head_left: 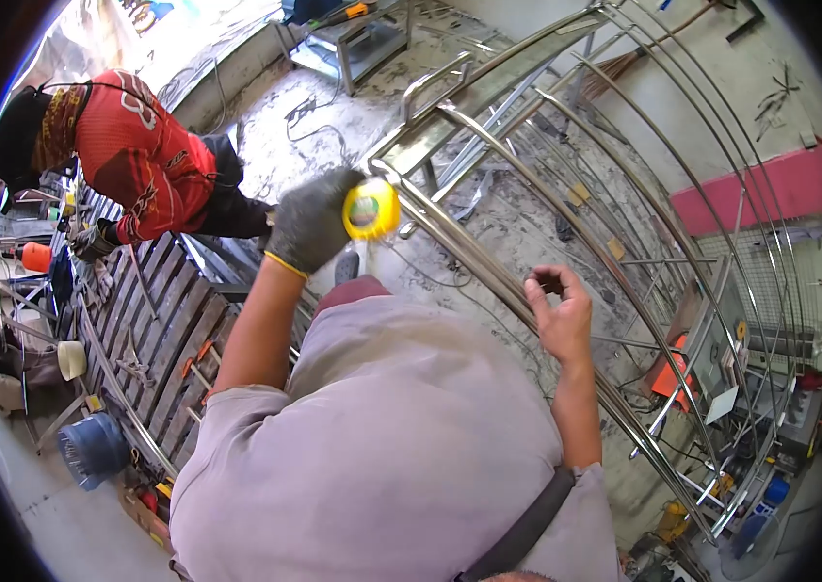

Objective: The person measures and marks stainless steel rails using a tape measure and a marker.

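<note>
My left hand (312, 221), in a dark work glove with a yellow cuff edge, is closed around a yellow tape measure (372, 210). The tape measure overlaps the near corner of a large shiny metal tube frame (474, 254). Bare and curled, my right hand (562, 308) is over the frame's near rail, with thumb and forefinger brought together. A dark spot shows between those fingers, and I cannot tell what it is. Long curved tubes of the frame stretch away to the right of both hands.
At the left, a person in a red shirt (144, 155) leans over a slatted metal rack (163, 335). A blue water jug (93, 449) lies below it. Cables cross the floor (280, 145). A small metal table (353, 53) stands at the back, and a pink panel (770, 186) leans right.
</note>
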{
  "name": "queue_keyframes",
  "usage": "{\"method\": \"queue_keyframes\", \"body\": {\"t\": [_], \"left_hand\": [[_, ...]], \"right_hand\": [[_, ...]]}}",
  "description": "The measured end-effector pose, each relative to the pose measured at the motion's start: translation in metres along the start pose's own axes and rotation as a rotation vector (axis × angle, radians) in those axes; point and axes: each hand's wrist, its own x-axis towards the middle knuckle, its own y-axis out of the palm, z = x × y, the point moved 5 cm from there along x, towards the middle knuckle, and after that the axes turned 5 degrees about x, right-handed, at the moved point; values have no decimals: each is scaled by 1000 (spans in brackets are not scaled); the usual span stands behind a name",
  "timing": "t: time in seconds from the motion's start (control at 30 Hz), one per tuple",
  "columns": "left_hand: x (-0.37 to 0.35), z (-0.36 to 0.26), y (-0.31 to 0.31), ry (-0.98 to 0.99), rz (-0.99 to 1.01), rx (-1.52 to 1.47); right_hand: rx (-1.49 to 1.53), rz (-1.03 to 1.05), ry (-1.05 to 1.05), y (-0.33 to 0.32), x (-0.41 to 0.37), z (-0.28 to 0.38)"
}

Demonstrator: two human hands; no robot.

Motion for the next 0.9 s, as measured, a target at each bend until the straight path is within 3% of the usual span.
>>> {"method": "queue_keyframes", "body": {"t": [0.07, 0.13, 0.2, 0.27, 0.33, 0.37, 0.4, 0.47, 0.53, 0.63, 0.77, 0.9], "left_hand": [[18, 49, -28, -40, -205, 63], [35, 107, -46, -182, -246, 55], [56, 160, -56, -174, -368, -158], [88, 215, -50, -185, -418, -180], [121, 273, -18, -264, -363, -454], [135, 290, -15, -177, -306, -300], [152, 317, 4, -150, -244, -378], [193, 328, 6, -96, -194, -391], [232, 345, 23, -192, -133, -664], [301, 350, 27, -32, -119, -689], [372, 323, 25, 159, -162, -437], [395, 287, 60, 240, -62, -686]], "right_hand": [[-45, -57, 48, 22, 17, -2], [-40, -119, 104, 50, 37, -7], [33, -186, 162, 80, 59, -33], [185, -245, 299, 109, 75, -55], [-91, -365, 367, 126, 88, -45], [-201, -427, 345, 135, 91, -36], [-318, -481, 317, 142, 96, -24], [-481, -540, 251, 148, 103, -6], [-565, -588, 184, 149, 100, -7], [-603, -680, 224, 148, 93, -6], [-588, -733, 263, 151, 89, -1], [-616, -792, 248, 152, 82, 0]]}}
